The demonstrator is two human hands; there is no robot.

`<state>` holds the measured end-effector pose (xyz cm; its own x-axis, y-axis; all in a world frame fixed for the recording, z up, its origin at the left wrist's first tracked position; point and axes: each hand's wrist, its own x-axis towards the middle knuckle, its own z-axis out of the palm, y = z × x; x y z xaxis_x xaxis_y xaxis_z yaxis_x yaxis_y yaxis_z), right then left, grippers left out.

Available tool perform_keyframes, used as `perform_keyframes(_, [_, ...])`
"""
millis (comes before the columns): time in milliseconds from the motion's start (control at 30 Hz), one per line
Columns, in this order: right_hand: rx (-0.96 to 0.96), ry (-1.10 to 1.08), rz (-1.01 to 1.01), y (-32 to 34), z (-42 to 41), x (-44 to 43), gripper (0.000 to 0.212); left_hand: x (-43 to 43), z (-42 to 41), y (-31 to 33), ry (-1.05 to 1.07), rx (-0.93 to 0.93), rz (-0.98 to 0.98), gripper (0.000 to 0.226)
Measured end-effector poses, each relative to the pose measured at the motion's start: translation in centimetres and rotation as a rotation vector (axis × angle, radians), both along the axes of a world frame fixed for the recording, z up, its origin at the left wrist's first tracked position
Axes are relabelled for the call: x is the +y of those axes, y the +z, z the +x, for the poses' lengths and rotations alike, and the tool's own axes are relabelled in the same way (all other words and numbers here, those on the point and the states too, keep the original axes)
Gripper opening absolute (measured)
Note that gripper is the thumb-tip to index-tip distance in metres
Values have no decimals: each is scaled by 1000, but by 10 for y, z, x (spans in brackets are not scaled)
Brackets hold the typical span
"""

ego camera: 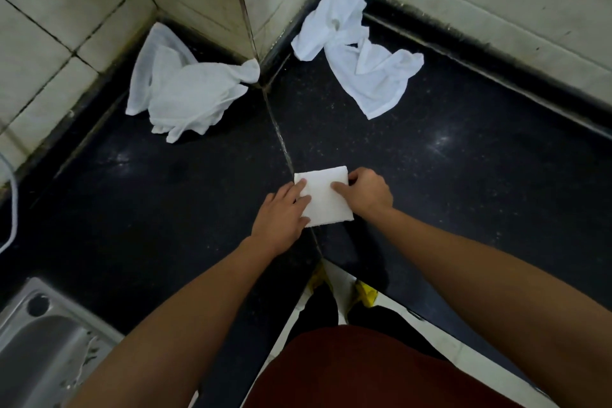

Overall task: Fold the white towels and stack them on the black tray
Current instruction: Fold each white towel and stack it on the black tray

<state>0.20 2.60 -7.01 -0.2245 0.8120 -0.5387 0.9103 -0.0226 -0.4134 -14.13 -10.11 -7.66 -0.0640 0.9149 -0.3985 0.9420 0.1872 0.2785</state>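
A small folded white towel (323, 197) lies on the black countertop (165, 195) near its inner corner edge. My left hand (281, 215) rests flat on the towel's left side, fingers on top. My right hand (366, 190) grips the towel's right edge, fingers curled over it. Two unfolded white towels lie crumpled at the back: one on the left (185, 89) against the tiled wall, one on the right (354, 40) partly draped up the wall. No separate black tray is visible.
Tiled walls (66, 10) close the counter at the back and form a protruding corner between the crumpled towels. A steel sink (39, 341) sits at the lower left. A white cable (13, 209) hangs at the left edge. The floor and my feet show below.
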Motion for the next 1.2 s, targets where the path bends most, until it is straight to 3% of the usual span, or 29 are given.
perform_keyframes(133, [161, -160, -140, 2, -15, 11, 19, 5, -7, 1, 71, -81, 56, 45])
perform_keyframes(233, [260, -109, -189, 4, -12, 15, 15, 21, -13, 7, 245, -177, 157, 49])
perform_keyframes(333, [319, 20, -169, 12, 1, 15, 10, 45, -17, 17, 288, -222, 52, 62])
perform_keyframes(400, [344, 94, -149, 23, 15, 13, 11, 57, -16, 20, 224, -233, -45, 53])
perform_keyframes(533, [270, 225, -21, 42, 48, 10, 9, 67, -1, 31, 128, -233, -57, 5])
perform_keyframes(800, [-59, 337, 245, 81, 147, -8, 15, 75, 92, 68, -83, -229, 86, 8])
perform_keyframes(967, [-116, 191, 350, 101, 245, -43, 14, 75, 186, 91, -201, -302, 115, 8])
perform_keyframes(1200, [-63, -191, 390, 123, 424, -136, 11, 32, 375, 114, -378, -465, 130, 11])
